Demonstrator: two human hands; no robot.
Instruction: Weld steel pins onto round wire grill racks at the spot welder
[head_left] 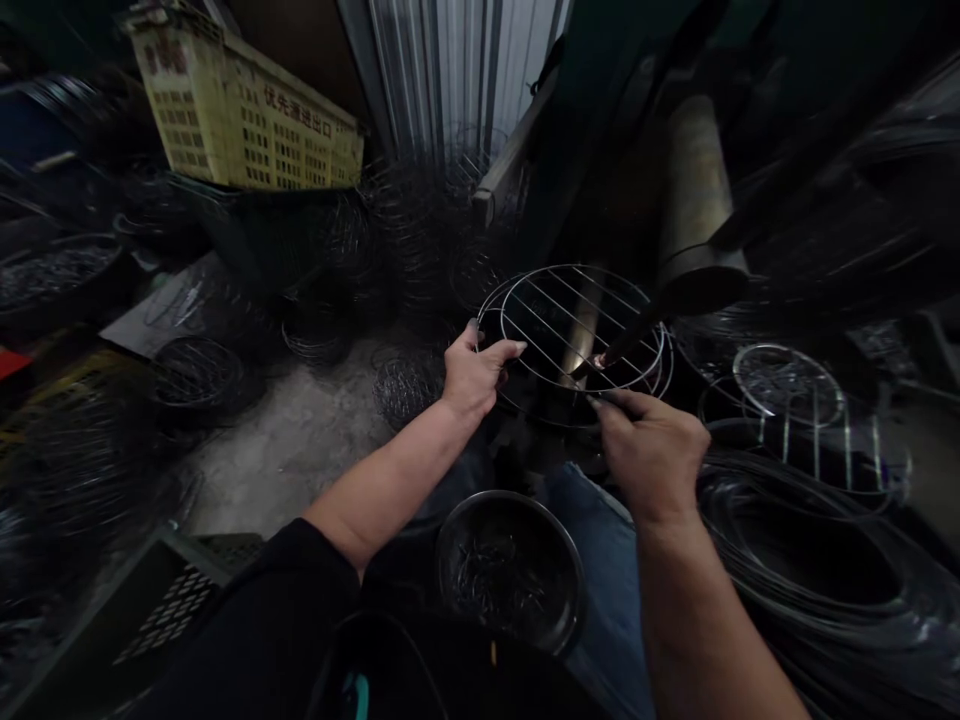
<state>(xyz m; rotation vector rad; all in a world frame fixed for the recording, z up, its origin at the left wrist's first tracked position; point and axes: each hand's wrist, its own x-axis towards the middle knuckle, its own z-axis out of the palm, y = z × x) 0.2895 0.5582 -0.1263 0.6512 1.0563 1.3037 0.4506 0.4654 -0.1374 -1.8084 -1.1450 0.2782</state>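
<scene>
Two hands, left hand (474,377) and right hand (651,447), grip one wire rack (574,325) (round).

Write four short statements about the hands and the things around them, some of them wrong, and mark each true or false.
1. The left hand and the right hand both grip the round wire rack. True.
2. The right hand holds a hammer. False: it grips the rack's near rim.
3. A dark bowl with small metal pieces sits below the hands. True.
4. The yellow crate stands at the lower right. False: it is at the upper left.
</scene>
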